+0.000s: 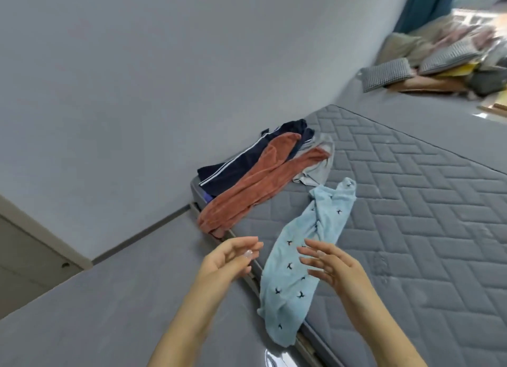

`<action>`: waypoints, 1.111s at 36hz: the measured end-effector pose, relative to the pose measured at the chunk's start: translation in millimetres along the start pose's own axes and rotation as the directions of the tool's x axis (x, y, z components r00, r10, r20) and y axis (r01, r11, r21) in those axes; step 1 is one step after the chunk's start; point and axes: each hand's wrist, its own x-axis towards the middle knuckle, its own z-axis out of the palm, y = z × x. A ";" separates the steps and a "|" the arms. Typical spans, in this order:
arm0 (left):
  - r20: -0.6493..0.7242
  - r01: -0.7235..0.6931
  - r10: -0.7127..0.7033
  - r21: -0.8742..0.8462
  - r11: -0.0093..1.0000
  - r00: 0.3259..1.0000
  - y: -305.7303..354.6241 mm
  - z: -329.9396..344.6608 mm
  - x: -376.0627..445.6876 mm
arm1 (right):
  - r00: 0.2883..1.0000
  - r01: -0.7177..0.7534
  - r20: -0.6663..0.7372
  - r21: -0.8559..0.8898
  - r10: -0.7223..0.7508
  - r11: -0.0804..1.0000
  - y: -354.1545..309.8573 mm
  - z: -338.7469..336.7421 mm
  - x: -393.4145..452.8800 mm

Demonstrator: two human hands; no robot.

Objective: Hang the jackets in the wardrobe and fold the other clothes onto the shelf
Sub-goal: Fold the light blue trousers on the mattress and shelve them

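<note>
A light blue garment [301, 259] with small dark bird prints lies stretched over the edge of the grey quilted mattress [411, 202]. Beyond it lie rust-coloured trousers [255, 185], a navy garment [236, 163] with white stripes and a pale grey piece [319, 169]. My left hand [230, 259] hovers left of the blue garment, fingers relaxed, holding nothing. My right hand [332, 262] hovers over the garment's right side, fingers spread and empty. The wardrobe and shelf are out of view.
Grey floor [109, 298] lies left of the mattress, meeting a grey wall [137, 78]. A pale door or cabinet front [24, 257] stands at the left. Checked pillows [386, 73] and piled bedding [466, 51] sit far right near a window.
</note>
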 end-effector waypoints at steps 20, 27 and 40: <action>0.233 0.265 -0.288 0.124 0.956 0.929 -66.6 -6.9 433.2 | 0.873 -0.223 -0.446 -0.006 0.197 0.975 34.2 -12.9 339.8; 0.299 0.277 -0.387 0.349 0.895 0.872 -189.0 19.3 572.4 | 0.751 -0.354 -0.580 0.051 0.316 0.934 114.4 -65.8 460.4; 0.465 -0.440 -0.285 0.885 0.150 0.838 -445.9 63.9 635.4 | 0.794 -0.574 -0.607 -0.748 0.007 0.333 274.4 -182.8 580.1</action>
